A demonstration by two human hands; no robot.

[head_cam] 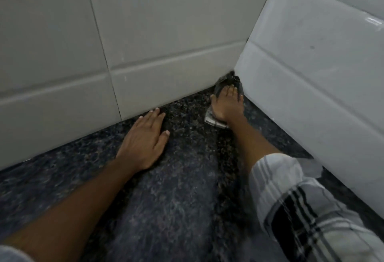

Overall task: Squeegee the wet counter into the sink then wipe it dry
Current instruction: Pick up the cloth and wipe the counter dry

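Head view: right hand (227, 103) flat on crumpled cloth (223, 84), speckled counter (176, 189).

Checked cloth (220, 103) crumpled in counter (166, 189) corner; counter dark, speckled.

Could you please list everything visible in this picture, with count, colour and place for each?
counter: one, dark speckled stone, fills the lower part of the view.
wall tiles: several, pale grey-white, on two walls meeting in a corner at upper right.
cloth: one, grey checked, pushed into the corner of the counter.
sleeve: one, white with dark stripes, on the right arm.
left hand: one, flat on the counter near the back wall.
right hand: one, pressing on the cloth with straight fingers.
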